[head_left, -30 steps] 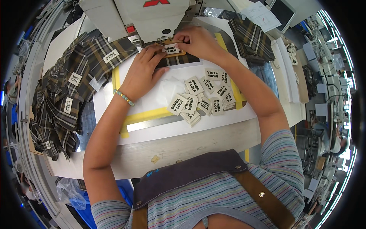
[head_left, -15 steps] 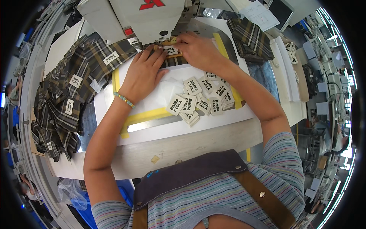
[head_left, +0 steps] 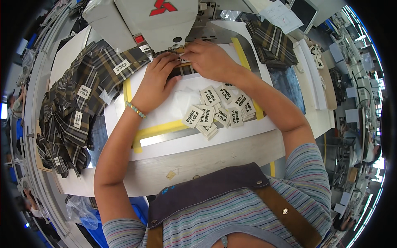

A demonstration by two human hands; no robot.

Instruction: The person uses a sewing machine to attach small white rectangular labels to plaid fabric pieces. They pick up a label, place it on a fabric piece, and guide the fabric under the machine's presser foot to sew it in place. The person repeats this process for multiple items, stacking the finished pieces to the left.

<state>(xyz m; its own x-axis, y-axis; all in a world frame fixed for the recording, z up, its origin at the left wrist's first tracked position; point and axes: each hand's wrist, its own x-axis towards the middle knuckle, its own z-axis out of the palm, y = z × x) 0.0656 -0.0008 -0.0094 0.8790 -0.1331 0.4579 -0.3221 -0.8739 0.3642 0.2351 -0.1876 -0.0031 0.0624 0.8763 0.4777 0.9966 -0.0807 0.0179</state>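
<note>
Under the head of a white sewing machine (head_left: 159,27), both my hands meet at a small white fabric label (head_left: 182,58) with dark lettering. It lies on a strip of dark plaid fabric (head_left: 180,71), inside an orange-brown frame piece. My left hand (head_left: 156,80) rests at the label's left side, fingers stretched forward and thumb apart. From the right, my right hand (head_left: 213,60) bends its fingers together over the label's right part and hides some of it. Closer to me, several loose white labels (head_left: 210,96) lie in a heap on a white sheet edged with yellow tape.
On the left, plaid fabric pieces (head_left: 70,111) with labels on them hang in a loose pile. A folded plaid stack (head_left: 271,43) sits at the back right, near papers (head_left: 281,17) and a dark screen (head_left: 303,14). A blue container (head_left: 93,231) stands below the table's front left.
My right hand has slid left over the label and now covers more of it. The left hand has stayed nearly in place beside it. The whole view has shifted slightly.
</note>
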